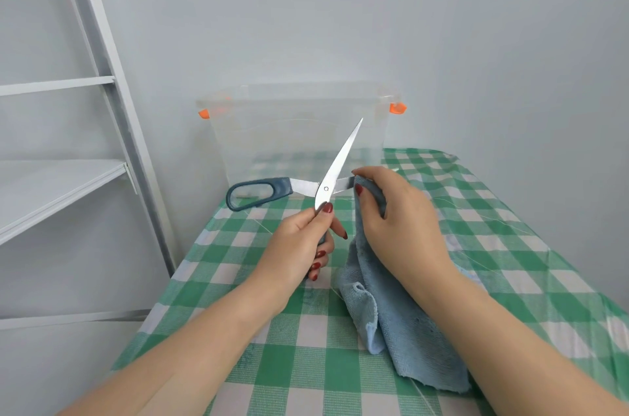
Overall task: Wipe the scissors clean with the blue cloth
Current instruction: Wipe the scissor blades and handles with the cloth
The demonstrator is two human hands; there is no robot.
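One pair of scissors (326, 189), with two blades (343, 153) spread apart. One blue cloth (401, 313). Two hands: left hand (299, 245) and right hand (398, 214). One clear plastic bin (299, 129), bearing two orange clips (203, 114) (397, 108). One green-and-white checked tablecloth (306, 364). One white shelving unit (112, 129).

A clear plastic bin (299, 136) with orange clips stands on the green-checked desk (493, 235). White shelving (64, 184) stands left.
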